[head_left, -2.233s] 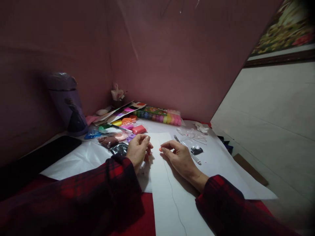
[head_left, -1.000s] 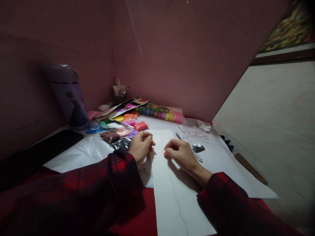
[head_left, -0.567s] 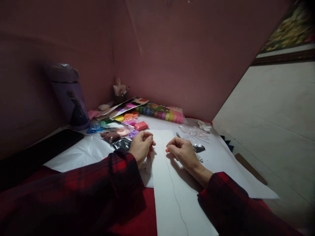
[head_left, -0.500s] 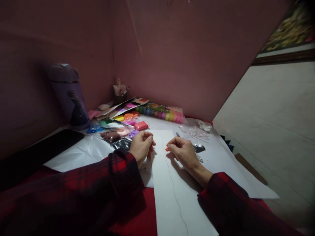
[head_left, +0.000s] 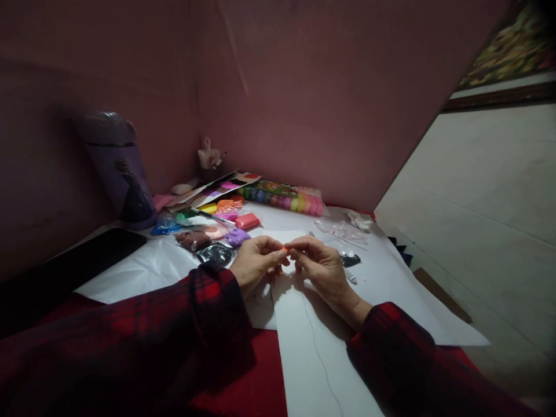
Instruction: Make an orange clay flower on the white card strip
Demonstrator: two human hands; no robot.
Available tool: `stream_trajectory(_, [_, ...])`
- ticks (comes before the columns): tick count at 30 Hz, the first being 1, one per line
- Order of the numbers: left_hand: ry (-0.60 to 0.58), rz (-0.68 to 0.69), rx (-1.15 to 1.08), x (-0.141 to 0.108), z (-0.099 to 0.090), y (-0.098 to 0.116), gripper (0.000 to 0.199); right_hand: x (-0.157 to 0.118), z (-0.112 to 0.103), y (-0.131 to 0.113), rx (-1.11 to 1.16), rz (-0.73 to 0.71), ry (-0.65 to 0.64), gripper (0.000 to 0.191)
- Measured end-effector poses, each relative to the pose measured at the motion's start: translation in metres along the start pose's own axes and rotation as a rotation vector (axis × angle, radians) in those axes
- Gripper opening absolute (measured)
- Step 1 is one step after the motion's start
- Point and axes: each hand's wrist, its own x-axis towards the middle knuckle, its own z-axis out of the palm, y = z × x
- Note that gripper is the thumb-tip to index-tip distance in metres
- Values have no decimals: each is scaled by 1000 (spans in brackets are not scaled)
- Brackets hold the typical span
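Observation:
A small orange piece (head_left: 285,249) is pinched between the fingertips of both hands, above a long white strip of paper (head_left: 299,341). My left hand (head_left: 257,262) grips it from the left with thumb and fingers. From the right, my right hand (head_left: 319,267) closes on the same piece, its fingertips almost touching the left ones. A thin wavy dark line (head_left: 316,341) runs down the strip below the hands. Most of the orange piece is hidden by the fingers.
Bagged clay in several colours, with a black packet (head_left: 216,253), lies at the left. Behind is a long pack of coloured clay (head_left: 282,198). A purple cylinder (head_left: 124,179) and a dark flat object (head_left: 99,252) are far left. A fork (head_left: 350,277) lies right.
My left hand has closed its fingertips on the orange piece. My right hand has brought that piece left and slightly up to meet it. The paper strip has shifted a little.

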Motion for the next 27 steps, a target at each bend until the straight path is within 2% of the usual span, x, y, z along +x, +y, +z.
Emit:
stream_trajectory(5, [34,39,2,1,2,4,31,-1,0,0,50,0,-18,13])
stream_trajectory(8, [92,74,11,1,3,6,28,-3,1,2,41,64,73,24])
stream_trajectory(10, [100,77,15,1,3,6,26,-4,1,4,20,92,105,18])
stream_trajectory(13, [95,69,53,0,3,7,22,-5,2,4,4,82,79,5])
stream_trajectory(20, [108,89,118,-1,4,6,16,-5,3,0,-29,53,35,5])
stream_trajectory(24, [38,72,81,0,5,5,22,-7,4,-2,-74,37,44,8])
stream_trajectory(27, [47,72,80,-1,5,4,27,-9,5,-5,-37,42,-24,6])
